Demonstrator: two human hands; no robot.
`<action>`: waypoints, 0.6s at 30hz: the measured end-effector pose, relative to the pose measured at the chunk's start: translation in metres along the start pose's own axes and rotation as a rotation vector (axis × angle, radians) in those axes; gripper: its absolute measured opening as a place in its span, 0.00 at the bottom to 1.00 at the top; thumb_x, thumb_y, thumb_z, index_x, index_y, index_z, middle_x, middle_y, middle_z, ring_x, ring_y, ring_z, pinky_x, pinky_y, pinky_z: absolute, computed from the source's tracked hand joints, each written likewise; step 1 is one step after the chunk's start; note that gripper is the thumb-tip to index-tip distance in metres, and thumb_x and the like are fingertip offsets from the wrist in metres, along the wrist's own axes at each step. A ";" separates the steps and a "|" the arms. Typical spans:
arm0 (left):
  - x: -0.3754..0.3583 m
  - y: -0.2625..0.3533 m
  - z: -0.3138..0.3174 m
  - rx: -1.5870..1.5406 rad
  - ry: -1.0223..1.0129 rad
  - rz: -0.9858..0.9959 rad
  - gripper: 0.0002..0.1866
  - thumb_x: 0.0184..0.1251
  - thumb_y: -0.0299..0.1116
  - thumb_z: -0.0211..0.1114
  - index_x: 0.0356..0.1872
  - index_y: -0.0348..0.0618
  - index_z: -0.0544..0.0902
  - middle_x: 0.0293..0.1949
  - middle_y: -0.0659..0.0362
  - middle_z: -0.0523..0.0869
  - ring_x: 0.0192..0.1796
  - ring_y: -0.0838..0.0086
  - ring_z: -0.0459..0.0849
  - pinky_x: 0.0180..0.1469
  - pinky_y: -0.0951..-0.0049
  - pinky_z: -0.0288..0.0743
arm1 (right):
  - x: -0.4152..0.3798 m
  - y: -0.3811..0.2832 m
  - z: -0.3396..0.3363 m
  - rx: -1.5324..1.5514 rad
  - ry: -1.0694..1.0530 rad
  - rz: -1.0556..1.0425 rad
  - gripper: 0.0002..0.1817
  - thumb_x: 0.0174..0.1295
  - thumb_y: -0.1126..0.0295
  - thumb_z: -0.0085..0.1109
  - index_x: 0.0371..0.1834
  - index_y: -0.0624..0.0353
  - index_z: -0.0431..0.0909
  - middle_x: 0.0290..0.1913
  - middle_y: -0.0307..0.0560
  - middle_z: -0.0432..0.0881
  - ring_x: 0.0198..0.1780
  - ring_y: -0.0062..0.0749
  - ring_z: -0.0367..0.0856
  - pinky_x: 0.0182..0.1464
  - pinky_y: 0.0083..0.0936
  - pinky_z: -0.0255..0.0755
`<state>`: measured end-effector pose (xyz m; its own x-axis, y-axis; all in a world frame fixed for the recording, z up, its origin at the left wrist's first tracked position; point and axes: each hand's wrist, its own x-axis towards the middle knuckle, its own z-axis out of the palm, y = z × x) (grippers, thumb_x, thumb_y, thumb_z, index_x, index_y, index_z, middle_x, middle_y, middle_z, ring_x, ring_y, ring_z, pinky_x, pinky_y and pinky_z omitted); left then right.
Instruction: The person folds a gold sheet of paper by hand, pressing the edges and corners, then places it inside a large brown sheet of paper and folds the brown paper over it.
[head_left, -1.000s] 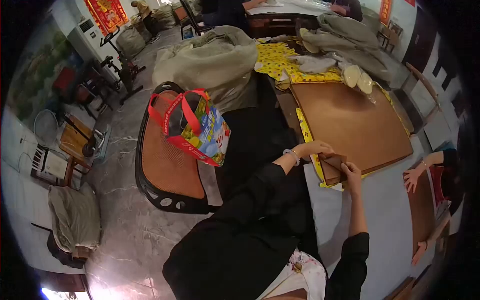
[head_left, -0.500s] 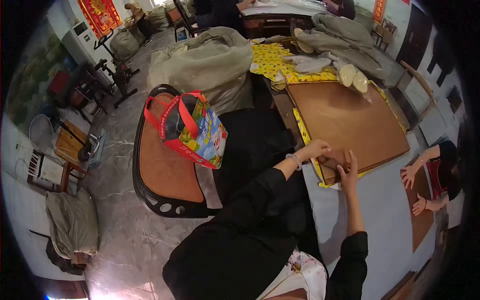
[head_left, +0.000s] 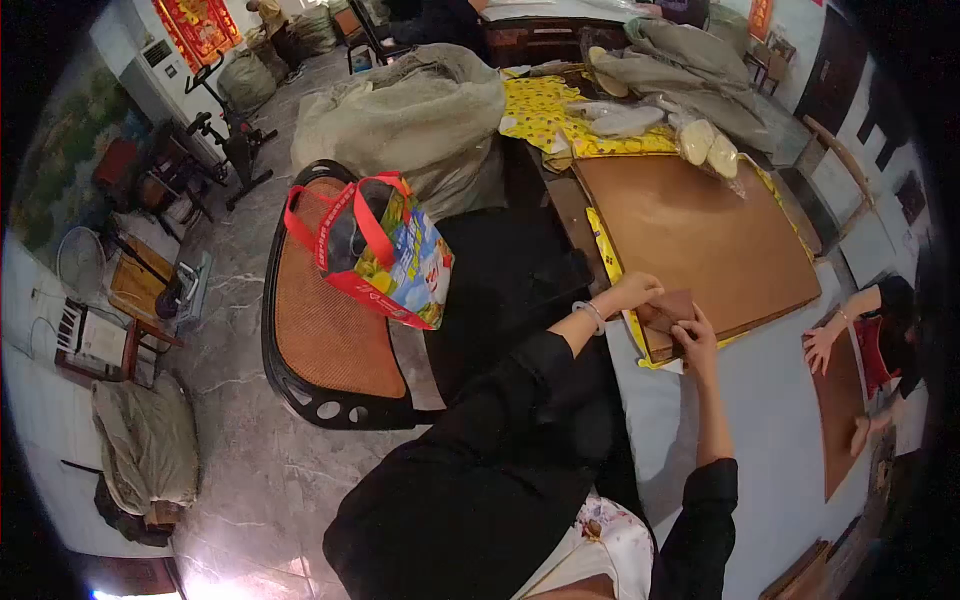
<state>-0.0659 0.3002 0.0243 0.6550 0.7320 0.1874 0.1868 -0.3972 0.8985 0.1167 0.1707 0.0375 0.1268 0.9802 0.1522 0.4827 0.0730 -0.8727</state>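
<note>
A stack of large brown sheets point(head_left: 715, 245) lies on yellow printed wrapping point(head_left: 603, 248) on the table. At its near corner, a brown flap point(head_left: 672, 308) stands raised between my hands. My left hand point(head_left: 632, 291), with a bracelet at the wrist, pinches the flap's left side with its fingers closed. On the other side, my right hand point(head_left: 697, 340) closes thumb and fingers on the flap's edge, close over the stack's corner.
A person's hands point(head_left: 820, 348) work on another brown sheet point(head_left: 840, 410) at the right of the pale table point(head_left: 760, 430). Wrapped pale insoles point(head_left: 708, 150) lie on the stack's far edge. A red-handled bag point(head_left: 385, 255) sits on an office chair point(head_left: 330, 330) at my left.
The brown corner flap has come up between my hands, and my right fingers have closed on it. The other person's lower hand has shifted right and turned.
</note>
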 end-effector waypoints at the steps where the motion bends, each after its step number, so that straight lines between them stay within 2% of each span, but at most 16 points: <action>1: 0.000 0.001 0.000 -0.011 -0.024 -0.023 0.16 0.66 0.40 0.59 0.39 0.35 0.81 0.33 0.52 0.84 0.35 0.67 0.82 0.39 0.68 0.74 | -0.001 -0.010 0.000 -0.001 0.000 0.005 0.10 0.53 0.71 0.64 0.35 0.66 0.82 0.67 0.57 0.65 0.65 0.40 0.66 0.61 0.28 0.61; 3: 0.000 0.002 0.000 0.016 -0.026 0.013 0.16 0.66 0.40 0.59 0.39 0.34 0.81 0.33 0.52 0.84 0.35 0.68 0.82 0.39 0.68 0.74 | -0.004 -0.023 0.000 0.123 0.048 0.128 0.10 0.52 0.70 0.66 0.33 0.67 0.81 0.65 0.57 0.67 0.64 0.39 0.68 0.60 0.27 0.62; 4: -0.001 0.002 -0.002 0.047 -0.023 0.051 0.16 0.66 0.40 0.59 0.38 0.33 0.81 0.32 0.52 0.84 0.35 0.69 0.81 0.39 0.69 0.74 | 0.000 -0.010 0.001 0.155 0.062 0.095 0.11 0.52 0.69 0.66 0.31 0.67 0.80 0.64 0.55 0.68 0.61 0.38 0.70 0.58 0.27 0.64; 5: -0.002 0.003 0.000 -0.111 -0.044 -0.033 0.16 0.67 0.39 0.59 0.37 0.32 0.81 0.32 0.53 0.84 0.35 0.71 0.81 0.40 0.69 0.74 | 0.002 -0.005 0.003 0.154 0.064 0.104 0.11 0.52 0.69 0.66 0.31 0.67 0.80 0.64 0.55 0.68 0.61 0.38 0.70 0.58 0.27 0.64; 7: -0.001 -0.001 -0.003 -0.168 -0.087 0.024 0.17 0.67 0.40 0.58 0.39 0.31 0.81 0.34 0.53 0.85 0.36 0.71 0.81 0.41 0.70 0.74 | 0.006 0.000 -0.004 0.138 0.025 0.046 0.11 0.54 0.70 0.66 0.28 0.69 0.78 0.55 0.45 0.75 0.46 0.27 0.76 0.46 0.22 0.69; 8: -0.003 0.006 -0.005 -0.091 -0.083 -0.096 0.16 0.67 0.39 0.58 0.41 0.33 0.81 0.36 0.54 0.85 0.38 0.71 0.81 0.43 0.71 0.74 | 0.005 0.000 -0.008 0.163 -0.019 0.056 0.11 0.55 0.69 0.65 0.29 0.69 0.79 0.52 0.44 0.77 0.44 0.26 0.76 0.45 0.21 0.69; 10: 0.008 -0.024 0.005 -0.155 -0.083 -0.038 0.17 0.67 0.40 0.58 0.42 0.33 0.81 0.38 0.54 0.85 0.42 0.71 0.81 0.46 0.71 0.74 | 0.011 0.003 -0.007 0.110 -0.030 0.084 0.11 0.56 0.67 0.65 0.31 0.68 0.81 0.45 0.41 0.79 0.41 0.23 0.76 0.44 0.20 0.69; 11: 0.004 -0.010 0.002 -0.176 -0.082 -0.080 0.18 0.67 0.40 0.58 0.42 0.32 0.81 0.40 0.55 0.85 0.45 0.72 0.80 0.49 0.71 0.73 | 0.012 0.010 -0.008 0.031 -0.003 0.105 0.11 0.56 0.67 0.64 0.32 0.67 0.81 0.42 0.40 0.81 0.40 0.22 0.76 0.43 0.19 0.69; 12: 0.008 -0.014 0.001 -0.028 -0.094 -0.001 0.19 0.68 0.40 0.58 0.45 0.30 0.80 0.42 0.57 0.85 0.46 0.72 0.80 0.50 0.71 0.73 | 0.008 -0.001 -0.008 0.130 0.005 0.104 0.13 0.57 0.65 0.64 0.33 0.66 0.82 0.37 0.38 0.82 0.39 0.20 0.77 0.43 0.18 0.69; 14: 0.009 -0.017 0.004 -0.187 -0.122 -0.150 0.20 0.69 0.40 0.56 0.47 0.29 0.79 0.43 0.55 0.85 0.46 0.73 0.80 0.50 0.72 0.73 | 0.007 -0.003 -0.007 0.127 0.056 0.130 0.14 0.58 0.63 0.63 0.33 0.66 0.82 0.36 0.37 0.82 0.39 0.19 0.76 0.43 0.18 0.70; 17: 0.002 0.000 -0.004 -0.113 -0.108 -0.102 0.19 0.69 0.40 0.56 0.45 0.29 0.80 0.40 0.56 0.85 0.43 0.76 0.80 0.48 0.74 0.73 | 0.012 0.013 -0.002 0.191 0.147 0.105 0.14 0.58 0.63 0.63 0.34 0.66 0.82 0.35 0.37 0.82 0.38 0.18 0.77 0.43 0.17 0.70; 18: 0.002 0.003 -0.006 -0.047 -0.093 -0.060 0.19 0.68 0.39 0.57 0.44 0.29 0.80 0.38 0.56 0.85 0.40 0.77 0.79 0.46 0.76 0.73 | 0.014 0.015 -0.001 0.208 0.114 0.163 0.15 0.58 0.62 0.63 0.36 0.66 0.82 0.39 0.39 0.82 0.41 0.20 0.77 0.46 0.18 0.70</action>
<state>-0.0685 0.3038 0.0303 0.7092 0.6983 0.0972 0.1947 -0.3265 0.9249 0.1271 0.1855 0.0269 0.2905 0.9559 0.0425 0.2616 -0.0366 -0.9645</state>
